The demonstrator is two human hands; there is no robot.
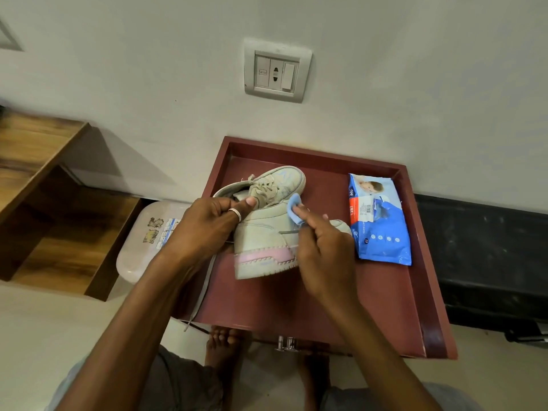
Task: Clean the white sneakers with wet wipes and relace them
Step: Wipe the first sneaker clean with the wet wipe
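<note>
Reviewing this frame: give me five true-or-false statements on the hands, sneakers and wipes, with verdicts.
1. The right hand presses a blue wipe against the near sneaker. True.
2. The left hand is empty and open. False: it grips the near sneaker's collar.
3. The wipes pack lies on the red tray, right of the sneakers. True.
4. The far sneaker has no laces. False: it is laced.
5. A loose lace hangs over the tray's front edge. True.

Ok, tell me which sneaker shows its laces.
The far sneaker, behind the held one, shows crossed laces. The near sneaker, gripped by the left hand, wiped with the right hand's blue wipe, shows only its side.
</note>
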